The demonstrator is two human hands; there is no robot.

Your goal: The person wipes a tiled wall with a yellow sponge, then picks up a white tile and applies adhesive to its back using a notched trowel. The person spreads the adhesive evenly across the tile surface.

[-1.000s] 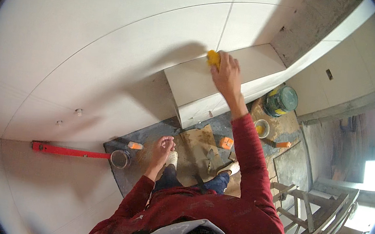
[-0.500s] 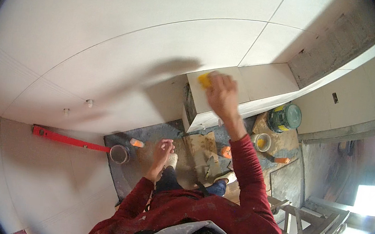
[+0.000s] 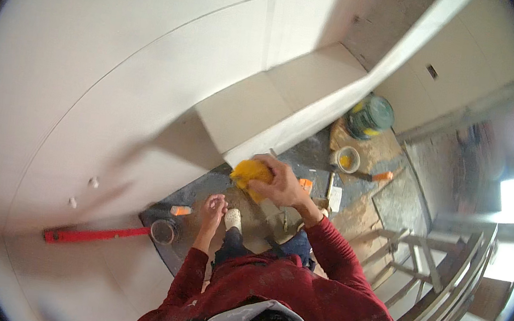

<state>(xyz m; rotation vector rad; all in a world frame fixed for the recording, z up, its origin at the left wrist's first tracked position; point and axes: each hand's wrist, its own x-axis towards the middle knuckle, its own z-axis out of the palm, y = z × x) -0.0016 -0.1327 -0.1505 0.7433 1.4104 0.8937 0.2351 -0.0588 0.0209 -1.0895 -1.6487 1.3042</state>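
My right hand [image 3: 281, 185] grips a yellow sponge [image 3: 249, 175], fingers and thumb wrapped round its side. Both are just off the near corner of a pale tiled ledge [image 3: 247, 105], which juts from the tiled wall [image 3: 157, 35]; whether the sponge touches that corner I cannot tell. Lower and to the left, my left hand [image 3: 214, 209] hangs over the floor with its fingers loosely bent and apart, nothing visible in them. A light-coloured shoe [image 3: 233, 219] shows beside it.
A red spirit level [image 3: 100, 233] leans by the left wall, next to a round bucket [image 3: 163, 231]. On the right stand a white bucket [image 3: 346, 160] with something yellow inside and a dark green bucket [image 3: 370, 116]. Wooden trestles [image 3: 428, 269] stand lower right. Two small white fittings [image 3: 94, 182] protrude from the wall.
My right hand has drawn the sponge off the ledge top, down and toward me, past its near corner. My left hand stays low. The whole view has turned and shifted.
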